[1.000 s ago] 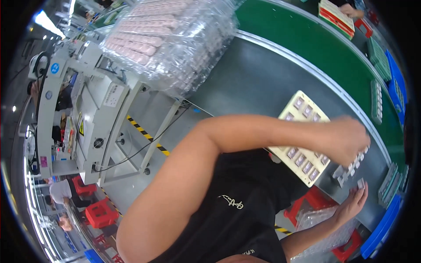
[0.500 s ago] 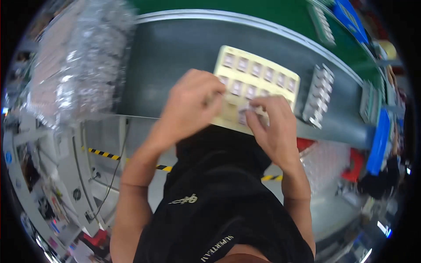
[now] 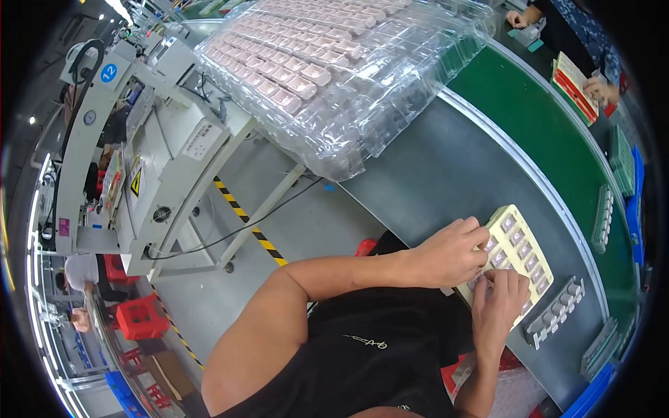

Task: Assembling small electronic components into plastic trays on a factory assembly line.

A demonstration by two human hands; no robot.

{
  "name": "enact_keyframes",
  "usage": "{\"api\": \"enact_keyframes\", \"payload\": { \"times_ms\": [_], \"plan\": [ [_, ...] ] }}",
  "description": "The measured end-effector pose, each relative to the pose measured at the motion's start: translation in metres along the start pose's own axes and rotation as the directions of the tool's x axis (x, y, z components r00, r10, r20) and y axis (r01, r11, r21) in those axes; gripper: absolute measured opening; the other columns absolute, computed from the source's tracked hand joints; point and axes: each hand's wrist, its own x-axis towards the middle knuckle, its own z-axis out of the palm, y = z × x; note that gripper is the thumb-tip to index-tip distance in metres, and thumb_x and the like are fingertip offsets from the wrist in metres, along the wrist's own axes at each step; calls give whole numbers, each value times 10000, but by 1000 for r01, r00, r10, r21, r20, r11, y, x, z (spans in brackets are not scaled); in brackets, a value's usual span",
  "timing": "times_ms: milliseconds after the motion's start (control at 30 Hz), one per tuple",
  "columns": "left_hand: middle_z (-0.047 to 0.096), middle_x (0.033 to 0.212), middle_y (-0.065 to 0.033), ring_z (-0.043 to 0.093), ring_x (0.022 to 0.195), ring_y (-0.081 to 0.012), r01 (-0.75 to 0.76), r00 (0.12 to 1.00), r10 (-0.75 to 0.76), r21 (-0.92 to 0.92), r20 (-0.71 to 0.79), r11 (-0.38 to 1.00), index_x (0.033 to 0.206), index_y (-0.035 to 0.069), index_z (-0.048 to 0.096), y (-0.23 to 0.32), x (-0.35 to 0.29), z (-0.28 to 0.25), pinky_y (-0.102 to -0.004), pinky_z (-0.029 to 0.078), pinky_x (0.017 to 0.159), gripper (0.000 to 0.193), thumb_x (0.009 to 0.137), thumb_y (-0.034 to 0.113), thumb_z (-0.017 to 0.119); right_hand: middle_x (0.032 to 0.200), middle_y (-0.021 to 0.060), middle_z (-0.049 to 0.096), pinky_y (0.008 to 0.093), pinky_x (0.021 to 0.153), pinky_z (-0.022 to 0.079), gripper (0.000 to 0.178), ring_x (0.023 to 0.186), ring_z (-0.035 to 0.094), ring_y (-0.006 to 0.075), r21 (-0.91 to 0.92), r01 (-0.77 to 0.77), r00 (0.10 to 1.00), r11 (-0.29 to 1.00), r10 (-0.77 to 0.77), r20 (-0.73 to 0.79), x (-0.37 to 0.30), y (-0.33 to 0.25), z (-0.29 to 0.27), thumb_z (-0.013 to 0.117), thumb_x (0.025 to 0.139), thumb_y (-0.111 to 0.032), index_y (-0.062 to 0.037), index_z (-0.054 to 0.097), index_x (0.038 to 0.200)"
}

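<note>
A cream tray point(image 3: 548, 270) with rows of small pale pink square pieces point(image 3: 517, 237) lies on the dark bench top. My left hand point(image 3: 453, 252) is at the tray's left edge, its fingers curled and closed; whatever is between the fingertips is hidden. Over the tray's near part, my right hand point(image 3: 500, 301) has its fingers bent and pressed together at a pale pink piece; its grip is partly covered. To the right of the tray rests a rack point(image 3: 555, 313) holding several whitish-grey small parts.
A large clear plastic blister stack point(image 3: 390, 83), partly filled with pink pieces, overhangs the bench at the far left. Beyond a metal rail runs a green conveyor belt point(image 3: 516, 104). At the upper right, another person's hand point(image 3: 601, 90) touches red and cream trays. A white machine point(image 3: 174, 146) stands left.
My view has swung left, so the bench and tray now appear further right and the blister stack shows more fully. Both hands remain at the tray, closer together.
</note>
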Motion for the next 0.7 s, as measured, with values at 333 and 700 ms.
{"api": "enact_keyframes", "payload": {
  "times_ms": [333, 700],
  "plan": [
    [535, 923, -68, 491, 861, -259, 57, 998, -56, 29, -35, 998, 824, 64, 673, -1, -8, 3, -364, 462, 759, 49, 793, 65, 711, 887, 85, 580, 423, 811, 385, 83, 878, 525, 288, 17, -23, 999, 1000, 22, 27, 3, 2, 1, 714, 838, -63, -59, 646, 886],
    [582, 969, -69, 519, 888, -262, 37, 995, -46, -102, -93, 994, 917, 60, 707, -8, -16, 7, -358, 476, 791, 115, 808, 90, 726, 881, 81, 576, 411, 814, 375, 73, 868, 525, 284, -19, -22, 1000, 1000, 22, 1, 4, 3, 3, 706, 852, -72, -56, 647, 893]
  ]
}}
